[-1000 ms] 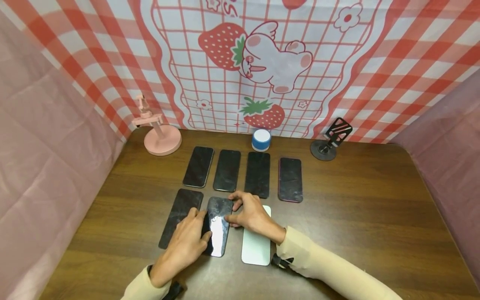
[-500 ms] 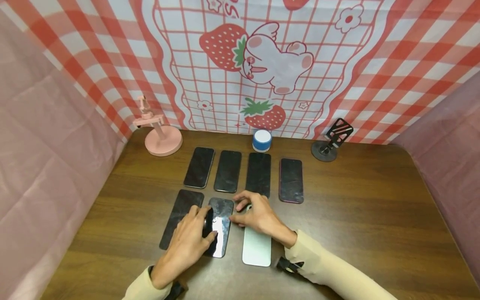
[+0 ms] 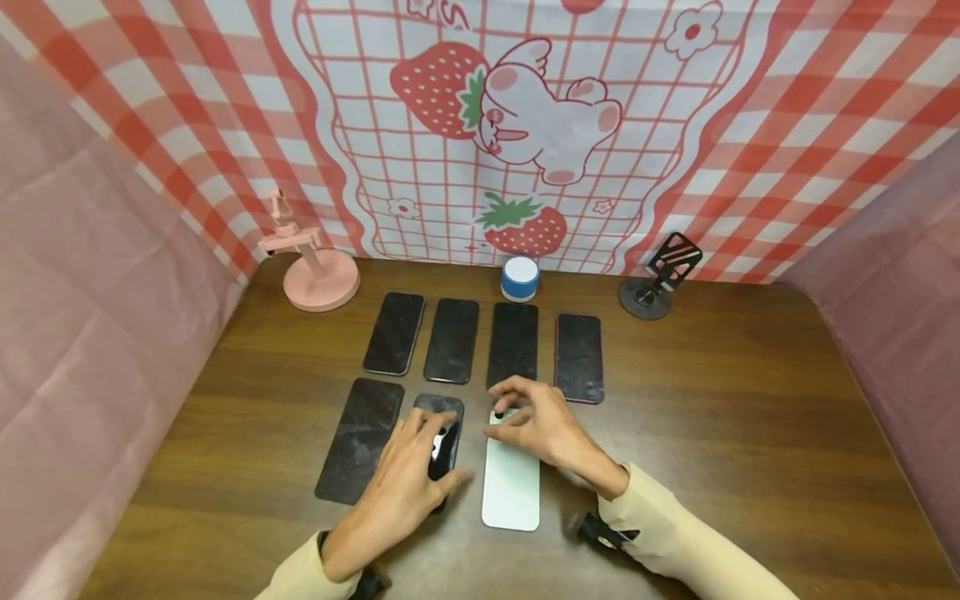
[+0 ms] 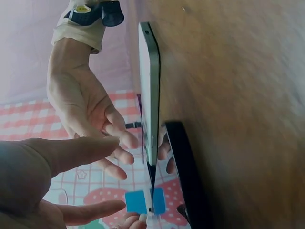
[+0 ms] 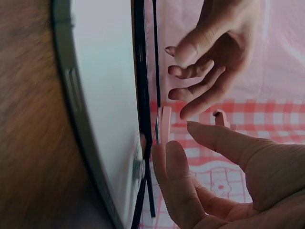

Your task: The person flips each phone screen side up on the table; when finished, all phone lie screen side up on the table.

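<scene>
My left hand [image 3: 405, 471] hovers over a dark smartphone [image 3: 442, 403] lying screen up in the front row, partly hiding it. In the left wrist view its thumb and fingers are spread with nothing between them. My right hand [image 3: 551, 429] is above the top end of a pale mint smartphone [image 3: 512, 492], which lies with its back up. The right wrist view shows the right fingers loosely bent and apart from the thumb, holding nothing, close to the pale phone's camera lens [image 5: 138, 167]. Left of both hands lies another black smartphone [image 3: 360, 442].
Behind stand a pink phone stand [image 3: 321, 279], a blue and white round container [image 3: 521, 279] and a black phone stand [image 3: 647, 298]. A back row of phones includes a black phone [image 3: 452, 342] and a pink-edged phone [image 3: 580, 358]. A checked cloth [image 3: 420, 167] hangs behind the table.
My right hand has moved right, away from the dark phone and over the pale one. My left hand has shifted right across the dark phone, uncovering more of the black phone at left.
</scene>
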A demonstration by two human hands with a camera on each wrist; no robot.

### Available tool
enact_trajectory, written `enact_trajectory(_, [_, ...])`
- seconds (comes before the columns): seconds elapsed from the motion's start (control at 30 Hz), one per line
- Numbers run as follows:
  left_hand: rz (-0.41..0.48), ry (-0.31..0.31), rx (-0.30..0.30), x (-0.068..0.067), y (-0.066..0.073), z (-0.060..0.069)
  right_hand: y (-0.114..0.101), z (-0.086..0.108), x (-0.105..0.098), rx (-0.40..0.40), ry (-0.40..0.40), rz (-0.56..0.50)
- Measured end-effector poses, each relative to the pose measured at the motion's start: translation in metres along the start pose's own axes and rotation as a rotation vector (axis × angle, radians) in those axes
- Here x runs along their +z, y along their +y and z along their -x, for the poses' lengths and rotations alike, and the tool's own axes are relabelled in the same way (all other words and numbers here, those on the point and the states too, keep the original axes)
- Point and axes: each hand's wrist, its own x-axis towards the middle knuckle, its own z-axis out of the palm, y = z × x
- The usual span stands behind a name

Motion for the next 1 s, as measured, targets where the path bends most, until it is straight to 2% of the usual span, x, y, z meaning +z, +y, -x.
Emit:
enact_trajectory(0.23, [0.055, -0.028, 0.048, 0.007, 0.009, -0.004, 0.01, 0.009, -0.013, -0.04, 0.022, 0.036])
enact_trajectory(0.5, [0.066, -0.074, 0.091, 0.018, 0.02, -0.004, 0.02, 0.019, -0.024, -0.077, 0.067, 0.058])
enact_trajectory(0.7, [0.024, -0.078, 0.154, 0.027, 0.028, -0.001, 0.027, 0.026, -0.028, -0.067, 0.105, 0.097])
enact_trajectory(0.9, [-0.024, -0.127, 0.16, 0.035, 0.037, 0.004, 0.033, 0.03, -0.029, -0.082, 0.142, 0.129])
enact_trajectory(1.0, [-0.077, -0.138, 0.169, 0.039, 0.042, 0.005, 0.036, 0.032, -0.03, -0.078, 0.154, 0.128])
